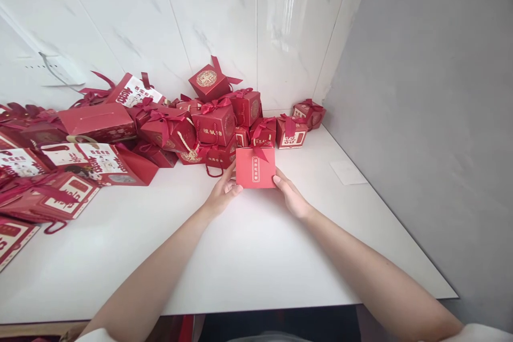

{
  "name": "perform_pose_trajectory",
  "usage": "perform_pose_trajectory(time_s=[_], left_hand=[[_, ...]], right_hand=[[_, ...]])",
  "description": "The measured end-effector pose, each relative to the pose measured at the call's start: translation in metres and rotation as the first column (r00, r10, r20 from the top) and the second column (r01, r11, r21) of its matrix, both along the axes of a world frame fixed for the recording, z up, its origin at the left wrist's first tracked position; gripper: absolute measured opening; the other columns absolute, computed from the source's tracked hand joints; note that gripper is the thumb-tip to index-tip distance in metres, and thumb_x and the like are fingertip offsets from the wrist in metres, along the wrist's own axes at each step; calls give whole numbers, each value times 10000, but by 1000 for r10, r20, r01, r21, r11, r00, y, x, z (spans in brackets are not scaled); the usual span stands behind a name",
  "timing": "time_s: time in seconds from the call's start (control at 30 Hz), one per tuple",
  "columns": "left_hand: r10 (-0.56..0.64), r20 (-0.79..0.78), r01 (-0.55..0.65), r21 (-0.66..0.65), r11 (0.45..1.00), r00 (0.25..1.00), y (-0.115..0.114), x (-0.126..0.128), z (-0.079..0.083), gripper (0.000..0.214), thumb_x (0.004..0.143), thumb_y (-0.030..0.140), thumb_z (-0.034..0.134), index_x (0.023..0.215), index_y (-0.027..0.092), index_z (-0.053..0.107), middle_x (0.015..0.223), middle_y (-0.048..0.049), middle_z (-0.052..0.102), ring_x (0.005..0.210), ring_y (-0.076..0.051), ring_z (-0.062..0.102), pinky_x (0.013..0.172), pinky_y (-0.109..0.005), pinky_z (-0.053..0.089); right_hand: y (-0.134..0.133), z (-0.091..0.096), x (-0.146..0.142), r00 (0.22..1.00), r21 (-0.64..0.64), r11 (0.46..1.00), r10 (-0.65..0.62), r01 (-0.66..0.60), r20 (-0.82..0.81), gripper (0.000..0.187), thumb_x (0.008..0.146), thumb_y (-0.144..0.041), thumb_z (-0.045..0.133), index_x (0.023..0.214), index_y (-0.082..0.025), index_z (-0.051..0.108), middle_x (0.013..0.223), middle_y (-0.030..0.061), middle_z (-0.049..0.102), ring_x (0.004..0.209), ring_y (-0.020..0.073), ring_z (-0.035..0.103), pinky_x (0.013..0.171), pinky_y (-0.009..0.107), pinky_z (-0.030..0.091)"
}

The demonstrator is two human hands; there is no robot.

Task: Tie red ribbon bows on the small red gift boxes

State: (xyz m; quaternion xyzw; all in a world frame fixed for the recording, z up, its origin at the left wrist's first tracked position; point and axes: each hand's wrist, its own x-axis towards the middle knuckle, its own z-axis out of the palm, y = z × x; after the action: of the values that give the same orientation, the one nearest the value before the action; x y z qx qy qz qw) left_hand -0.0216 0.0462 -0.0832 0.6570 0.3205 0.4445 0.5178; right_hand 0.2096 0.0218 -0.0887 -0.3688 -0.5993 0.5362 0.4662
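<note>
Between my two hands is a small red gift box [245, 168] with a gold-framed column of characters on its front and a dark red ribbon at its top. My left hand [224, 191] grips its left side, thumb at the lower corner. On the right side my right hand [290, 193] holds it, thumb against the front edge and the other fingers mostly hidden behind. Just behind the held box stand more red boxes, among them one with a ribbon bow [263, 132] and one with a white label [292, 133].
A heap of red gift boxes [100, 123] with ribbons and cord handles spreads along the left and back of the white table [256, 256]. Behind is a tiled wall [216, 16]; a grey wall [436, 117] borders the right edge. A pale paper square [348, 172] lies at right.
</note>
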Motion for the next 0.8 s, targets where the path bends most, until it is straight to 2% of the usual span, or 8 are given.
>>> perform_pose_trajectory(time_s=[0.1, 0.2, 0.3, 0.43, 0.63, 0.8], left_hand=[[-15, 22, 15, -14, 1000, 1000, -3, 0, 3, 836, 828, 604, 670, 1534, 264, 380, 1450, -139, 549, 1250, -344, 556, 1045, -442, 422], [-36, 43, 38, -53, 998, 998, -5, -2, 5, 770, 870, 615, 607, 1530, 278, 395, 1491, -130, 516, 1313, -363, 513, 1039, -452, 437], [-55, 16, 56, -76, 996, 998, -3, -3, 3, 740, 904, 614, 552, 1548, 310, 350, 1479, -119, 532, 1303, -353, 535, 1030, -460, 456], [-89, -16, 87, -66, 994, 996, -2, -1, 4, 718, 934, 618, 493, 1560, 315, 316, 1434, -124, 568, 1263, -334, 569, 1021, -471, 471], [-99, -12, 98, -54, 994, 995, -6, 4, 13, 734, 912, 610, 545, 1551, 311, 341, 1511, -118, 491, 1336, -345, 497, 1009, -457, 492], [-139, -15, 138, -55, 989, 990, -5, 3, 12, 723, 934, 598, 519, 1563, 310, 310, 1468, -121, 540, 1329, -342, 517, 1007, -454, 493]], right_hand=[[-1, 1, 1, 998, 3, 1000, -8, 8, -56, 687, 971, -624, 439, 1569, -321, 289, 1623, 1, 354, 1495, 246, 329, 1221, 459, 283], [-1, 0, 1, 998, -31, 999, -21, 19, -65, 660, 972, -641, 410, 1551, -338, 315, 1614, -1, 369, 1460, 265, 379, 1143, 473, 393], [0, -2, 2, 997, -97, 995, -37, 30, -70, 683, 957, -680, 400, 1539, -332, 332, 1549, 34, 464, 1350, 284, 504, 1035, 473, 486], [2, -6, 2, 995, -152, 987, -60, 47, -79, 744, 925, -719, 428, 1533, -298, 347, 1376, 75, 615, 1132, 276, 638, 984, 467, 520], [3, -7, 3, 994, -168, 983, -82, 69, -67, 746, 920, -735, 413, 1511, -280, 398, 1292, 81, 655, 1042, 268, 658, 949, 458, 544], [3, -7, 3, 993, -178, 980, -104, 92, -58, 763, 910, -744, 427, 1517, -284, 389, 1250, 83, 669, 1029, 275, 663, 920, 460, 556]])
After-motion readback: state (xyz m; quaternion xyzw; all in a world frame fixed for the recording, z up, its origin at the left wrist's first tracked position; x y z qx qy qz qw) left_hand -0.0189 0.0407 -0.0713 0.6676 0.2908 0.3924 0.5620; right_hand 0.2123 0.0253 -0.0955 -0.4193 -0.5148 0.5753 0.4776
